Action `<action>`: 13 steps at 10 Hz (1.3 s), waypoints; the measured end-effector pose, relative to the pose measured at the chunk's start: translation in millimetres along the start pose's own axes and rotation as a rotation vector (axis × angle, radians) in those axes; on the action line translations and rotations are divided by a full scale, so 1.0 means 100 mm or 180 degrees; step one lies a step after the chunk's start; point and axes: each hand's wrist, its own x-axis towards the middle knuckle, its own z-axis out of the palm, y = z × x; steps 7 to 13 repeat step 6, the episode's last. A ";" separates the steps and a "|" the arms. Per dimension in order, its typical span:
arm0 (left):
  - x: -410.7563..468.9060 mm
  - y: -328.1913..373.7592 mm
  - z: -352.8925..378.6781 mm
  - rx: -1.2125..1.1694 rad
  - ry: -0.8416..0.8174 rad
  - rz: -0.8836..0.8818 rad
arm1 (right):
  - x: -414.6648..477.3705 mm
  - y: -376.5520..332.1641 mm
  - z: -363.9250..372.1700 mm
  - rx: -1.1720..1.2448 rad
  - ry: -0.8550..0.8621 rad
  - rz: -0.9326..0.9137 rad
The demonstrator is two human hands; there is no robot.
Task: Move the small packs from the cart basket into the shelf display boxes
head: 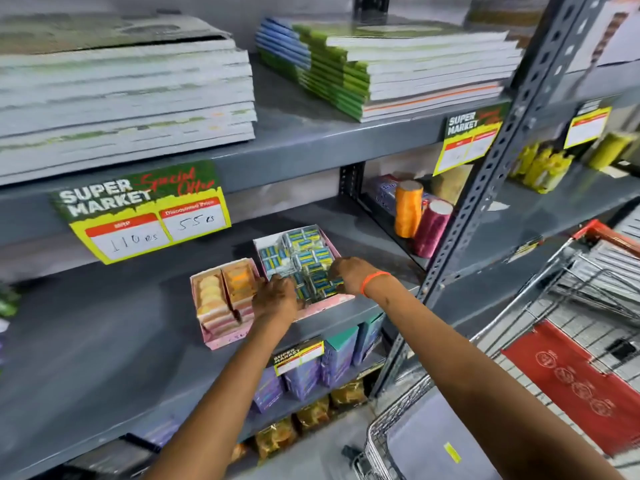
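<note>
A pink display box (322, 308) stands on the middle grey shelf and is filled with several small blue, yellow and silver packs (304, 252). Both hands reach into its front part. My left hand (277, 296) rests at the box's near left corner, fingers bent down among the packs. My right hand (348, 271), with an orange band on the wrist, lies over the packs at the near right, fingers curled on them. Whether either hand grips a pack is hidden. To the left stands a second pink box (221, 337) with orange and yellow packs (221, 292).
The wire cart (377, 441) with a red flap (571, 379) stands at lower right, close to the shelf upright (485, 188). Stacks of notebooks (398, 74) fill the shelf above. Thread spools (408, 209) stand behind right of the box. Price tags (145, 209) hang on shelf edges.
</note>
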 end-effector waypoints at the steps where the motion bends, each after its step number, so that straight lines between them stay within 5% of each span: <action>1: 0.06 -0.04 0.00 0.0007 -0.0082 0.0164 | 0.02 -0.04 0.04 0.0215 0.0257 0.0050; 13: -0.03 0.20 -0.42 -0.0258 0.0224 0.0376 | -0.18 -0.26 -0.24 0.0373 0.0486 0.0456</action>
